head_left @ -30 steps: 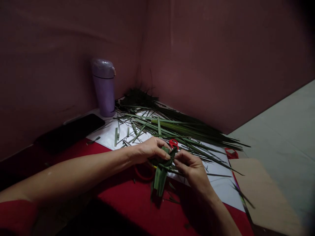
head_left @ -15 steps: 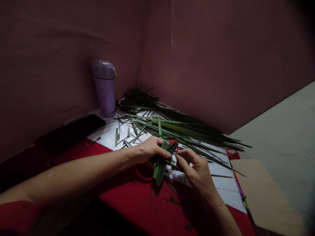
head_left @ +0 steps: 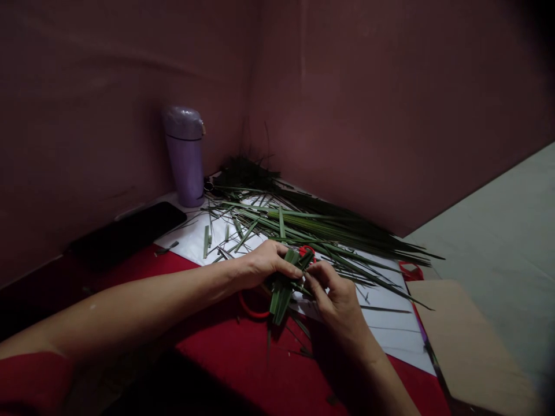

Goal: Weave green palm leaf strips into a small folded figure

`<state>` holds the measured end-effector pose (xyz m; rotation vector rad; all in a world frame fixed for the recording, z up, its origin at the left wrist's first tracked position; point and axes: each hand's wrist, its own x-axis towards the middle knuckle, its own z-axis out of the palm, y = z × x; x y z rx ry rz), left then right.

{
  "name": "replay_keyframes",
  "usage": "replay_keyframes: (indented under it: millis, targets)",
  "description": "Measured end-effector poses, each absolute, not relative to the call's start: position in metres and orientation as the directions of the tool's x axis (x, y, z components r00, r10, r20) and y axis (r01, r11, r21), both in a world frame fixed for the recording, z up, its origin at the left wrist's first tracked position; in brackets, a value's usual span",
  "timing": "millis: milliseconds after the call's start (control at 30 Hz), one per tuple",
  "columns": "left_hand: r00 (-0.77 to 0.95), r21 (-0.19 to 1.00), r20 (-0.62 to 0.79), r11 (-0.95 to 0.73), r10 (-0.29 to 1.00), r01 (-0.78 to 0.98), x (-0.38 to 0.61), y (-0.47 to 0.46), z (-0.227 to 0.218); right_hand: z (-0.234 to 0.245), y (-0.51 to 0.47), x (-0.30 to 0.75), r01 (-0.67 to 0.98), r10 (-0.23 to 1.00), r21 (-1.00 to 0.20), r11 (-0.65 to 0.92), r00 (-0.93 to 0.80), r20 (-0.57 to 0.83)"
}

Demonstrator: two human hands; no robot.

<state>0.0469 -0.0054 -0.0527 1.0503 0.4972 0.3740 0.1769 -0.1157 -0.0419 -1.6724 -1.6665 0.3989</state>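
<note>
- Left grip (head_left: 266,263): closed on a folded bundle of flat green leaf strips (head_left: 281,300), thumb across it; strip ends point down toward the near side.
- Right grip (head_left: 340,292): narrow, fingertips at the bundle's right edge; cannot tell whether they pinch a strip.
- Under both grips: desk (head_left: 234,361) covered in deep red, a white sheet (head_left: 385,335) across its far part.
- Just beyond the grips: long, narrow green leaves (head_left: 333,225) heaped on the sheet, cut scraps about.
- Far left of the grips: upright lilac tumbler with clear-wrapped top (head_left: 186,162); nearer, a flat black slab (head_left: 130,231).
- Right of the right grip: tan flat board (head_left: 468,341), pale grey floor (head_left: 507,219) past it.
- Behind everything: dull pink walls (head_left: 368,104) meeting in a corner; light dim.
</note>
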Motion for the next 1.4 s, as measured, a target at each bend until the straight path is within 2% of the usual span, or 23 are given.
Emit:
replay_keyframes:
  millis: [200, 367, 433, 533, 633, 700, 900, 1100, 1400]
  targets:
    - [0.809, 0.872, -0.232, 0.484, 0.540, -0.072, 0.047, -0.006, -0.049, -0.042, -0.116, 0.185, 0.781, 0.951, -0.614, 0.118, 0.088, 0.295]
    - [0.820, 0.886, -0.229, 0.462, 0.525, -0.048, 0.046, -0.007, -0.046, -0.045, -0.116, 0.192, 0.854, 0.902, -0.481, 0.198, 0.034, 0.430]
    - [0.815, 0.895, -0.240, 0.446, 0.527, -0.025, 0.045, -0.007, -0.045, -0.046, -0.117, 0.192, 0.872, 0.902, -0.452, 0.188, 0.030, 0.431]
    - [0.815, 0.906, -0.222, 0.422, 0.535, -0.030, 0.045, -0.009, -0.045, -0.045, -0.118, 0.188, 0.827, 0.934, -0.549, 0.125, 0.089, 0.346]
    - [0.822, 0.924, -0.184, 0.380, 0.539, -0.043, 0.045, -0.009, -0.046, -0.044, -0.118, 0.184, 0.662, 0.961, -0.743, 0.099, 0.131, 0.244]
    - [0.817, 0.935, -0.181, 0.352, 0.548, -0.029, 0.045, -0.009, -0.046, -0.043, -0.117, 0.182, 0.573, 0.969, -0.814, 0.093, 0.135, 0.205]
    - [0.812, 0.942, -0.168, 0.335, 0.558, -0.035, 0.044, -0.010, -0.045, -0.042, -0.117, 0.182, 0.599, 0.962, -0.797, 0.085, 0.158, 0.222]
    - [0.816, 0.949, -0.158, 0.314, 0.556, -0.031, 0.045, -0.010, -0.044, -0.039, -0.116, 0.182, 0.535, 0.983, -0.841, 0.079, 0.099, 0.155]
    - [0.823, 0.933, -0.146, 0.353, 0.549, -0.070, 0.046, -0.009, -0.045, -0.038, -0.116, 0.187, 0.589, 0.966, -0.803, 0.091, 0.143, 0.214]
